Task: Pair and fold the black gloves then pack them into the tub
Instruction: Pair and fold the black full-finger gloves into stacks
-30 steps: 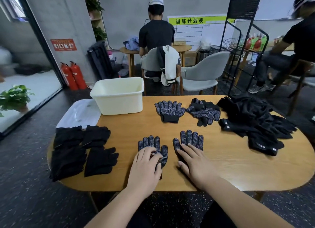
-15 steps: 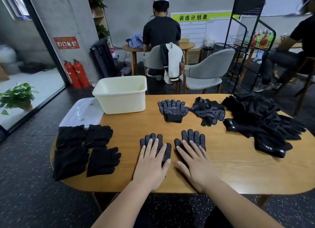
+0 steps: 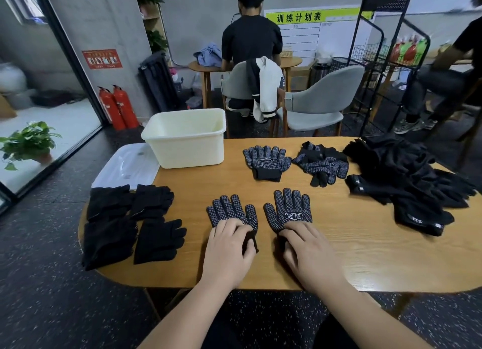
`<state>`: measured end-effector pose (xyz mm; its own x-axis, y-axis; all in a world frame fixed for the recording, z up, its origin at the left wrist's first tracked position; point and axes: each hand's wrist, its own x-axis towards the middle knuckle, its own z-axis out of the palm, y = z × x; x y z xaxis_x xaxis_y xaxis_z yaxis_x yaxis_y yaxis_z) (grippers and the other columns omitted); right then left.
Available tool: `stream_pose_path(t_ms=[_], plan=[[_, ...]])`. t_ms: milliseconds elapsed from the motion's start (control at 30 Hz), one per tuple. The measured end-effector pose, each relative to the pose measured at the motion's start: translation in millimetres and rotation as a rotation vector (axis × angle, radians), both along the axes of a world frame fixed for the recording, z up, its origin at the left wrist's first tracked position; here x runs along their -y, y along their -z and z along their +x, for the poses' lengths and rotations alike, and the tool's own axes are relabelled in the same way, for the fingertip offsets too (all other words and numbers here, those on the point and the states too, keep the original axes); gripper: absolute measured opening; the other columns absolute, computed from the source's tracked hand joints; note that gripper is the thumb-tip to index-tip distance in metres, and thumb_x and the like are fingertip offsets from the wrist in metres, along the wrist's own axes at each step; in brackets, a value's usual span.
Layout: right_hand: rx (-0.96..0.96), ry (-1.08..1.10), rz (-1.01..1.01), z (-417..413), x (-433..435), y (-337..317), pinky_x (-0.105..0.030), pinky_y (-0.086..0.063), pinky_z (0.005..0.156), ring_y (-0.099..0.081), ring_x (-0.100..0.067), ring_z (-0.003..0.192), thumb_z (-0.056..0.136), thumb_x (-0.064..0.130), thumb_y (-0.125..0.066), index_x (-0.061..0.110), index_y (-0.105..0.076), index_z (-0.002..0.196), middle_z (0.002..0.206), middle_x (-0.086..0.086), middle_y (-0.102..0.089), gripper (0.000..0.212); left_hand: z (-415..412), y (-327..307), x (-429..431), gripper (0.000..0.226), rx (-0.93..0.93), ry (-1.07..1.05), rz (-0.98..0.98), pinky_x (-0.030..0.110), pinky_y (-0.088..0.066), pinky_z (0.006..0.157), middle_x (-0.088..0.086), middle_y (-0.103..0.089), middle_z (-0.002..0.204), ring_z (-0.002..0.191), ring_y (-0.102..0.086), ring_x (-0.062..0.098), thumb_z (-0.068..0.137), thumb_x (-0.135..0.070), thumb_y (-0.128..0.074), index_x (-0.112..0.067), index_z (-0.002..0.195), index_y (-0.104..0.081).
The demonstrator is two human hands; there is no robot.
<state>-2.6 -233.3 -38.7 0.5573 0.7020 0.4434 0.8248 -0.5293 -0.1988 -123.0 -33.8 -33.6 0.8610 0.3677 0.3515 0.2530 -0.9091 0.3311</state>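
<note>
Tub (image 3: 187, 150): cream plastic, open top, nothing visible inside from my angle. It stands at the far left part of the tabletop (image 3: 339, 257). All positions below are taken from the tub.

- Near-left of the tub, touching its base: a clear lid (image 3: 125, 166), lying flat and overhanging the edge.
- Nearer me than the tub, slightly right: two dotted gloves lying flat side by side, fingers pointing away from me, not touching each other. The left dotted glove (image 3: 232, 210) is plain; the right dotted glove (image 3: 289, 207) shows a white printed label.
- My left hand (image 3: 229, 247) is curled over the cuff of the left dotted glove, with black cuff fabric pinched between thumb and fingers.
- My right hand (image 3: 310, 249) is bent over the cuff of the right dotted glove, gripping it the same way.
- Right of the tub: a flat stacked dotted pair (image 3: 266, 160), then a crumpled dotted pair (image 3: 322, 163) just beside it.
- Far right of the tub: a loose heap of black gloves (image 3: 407, 179).
- Nearer me and left of the tub: plain black gloves (image 3: 130, 218) laid out in four bundles.
</note>
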Motion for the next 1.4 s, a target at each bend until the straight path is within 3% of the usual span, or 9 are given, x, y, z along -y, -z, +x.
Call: stream_pose_path(t_ms=[133,267,533,700,833,967,1100,1300,1400], plan=[[0.022,0.069,-0.023,0,0,1,-0.037,-0.048,0.082,-0.056,-0.02,0.103,0.095,0.035,-0.053,0.025,-0.07,0.11,0.114,0.01,-0.06,0.025,2,2,-3,0.022,-0.045,-0.057,-0.052,0.032,-0.038,0.1,-0.02,-0.046,0.108,0.111,-0.044,0.009,0.095,-0.05,-0.053,-0.037,0.11,-0.064],[0.016,0.063,-0.052,1,-1,0,-0.036,-0.048,0.087,-0.055,-0.019,0.11,0.095,0.035,-0.054,0.026,-0.071,0.116,0.118,0.011,-0.061,0.028,4,3,-8,0.004,-0.024,-0.077,-0.153,0.035,-0.038,0.101,-0.023,-0.048,0.099,0.106,-0.041,0.005,0.095,-0.046,-0.065,-0.042,0.096,-0.064],[0.065,0.036,-0.048,-6,-9,-12,-0.037,-0.043,0.09,-0.053,-0.02,0.113,0.101,0.049,-0.054,0.029,-0.074,0.112,0.117,0.012,-0.062,0.031,1,-4,-13,0.006,0.066,-0.083,-0.299,0.037,-0.038,0.1,-0.025,-0.06,0.089,0.101,-0.047,0.002,0.097,-0.043,-0.069,-0.045,0.092,-0.067],[-0.145,0.05,-0.062,-25,-45,-19,-0.037,-0.041,0.09,-0.049,-0.017,0.111,0.096,0.071,-0.047,0.035,-0.075,0.111,0.109,0.019,-0.062,0.048,-3,-8,-13,0.006,0.142,-0.079,-0.448,0.038,-0.04,0.101,-0.024,-0.064,0.088,0.097,-0.054,0.0,0.094,-0.037,-0.075,-0.041,0.091,-0.071],[-0.299,0.1,-0.009,-25,-60,-19,-0.037,-0.038,0.084,-0.05,-0.018,0.106,0.092,0.057,-0.066,0.033,-0.072,0.105,0.102,0.018,-0.063,0.028,-5,-10,-15,0.01,0.164,-0.112,-0.539,0.04,-0.042,0.104,-0.019,-0.06,0.096,0.096,-0.054,-0.003,0.094,-0.037,-0.075,-0.044,0.089,-0.07],[-0.363,0.158,0.07,-13,-54,-38,-0.035,-0.043,0.084,-0.056,-0.016,0.098,0.092,0.042,-0.073,0.033,-0.073,0.11,0.088,0.02,-0.061,0.02,-4,-10,-14,0.005,0.171,-0.065,-0.424,0.044,-0.044,0.103,-0.025,-0.062,0.098,0.106,-0.051,0.003,0.096,-0.039,-0.07,-0.043,0.098,-0.067],[-0.401,0.149,0.081,6,-41,-71,-0.027,-0.044,0.063,-0.055,0.0,0.066,0.094,0.035,-0.073,0.04,-0.069,0.108,0.086,0.017,-0.066,0.015,-4,-9,-10,0.022,0.124,0.0,-0.28,0.039,-0.042,0.104,-0.026,-0.053,0.116,0.12,-0.044,0.007,0.098,-0.048,-0.059,-0.04,0.118,-0.064],[-0.459,-0.035,0.103,27,-23,-148,-0.004,-0.042,0.074,-0.062,0.01,0.089,0.098,0.019,-0.071,0.045,-0.072,0.105,0.094,0.024,-0.07,0.028,-5,-9,4,0.035,0.02,0.157,0.033,0.034,-0.044,0.097,-0.015,-0.049,0.122,0.12,-0.044,0.012,0.1,-0.048,-0.052,-0.029,0.126,-0.064],[-0.492,-0.09,0.067,35,-13,-195,-0.013,-0.049,0.077,-0.064,0.008,0.091,0.1,0.02,-0.069,0.052,-0.069,0.107,0.1,0.025,-0.071,0.032,-5,-7,8,0.036,-0.002,0.229,0.1,0.036,-0.046,0.098,-0.011,-0.051,0.124,0.121,-0.045,0.014,0.1,-0.048,-0.051,-0.028,0.127,-0.064]])
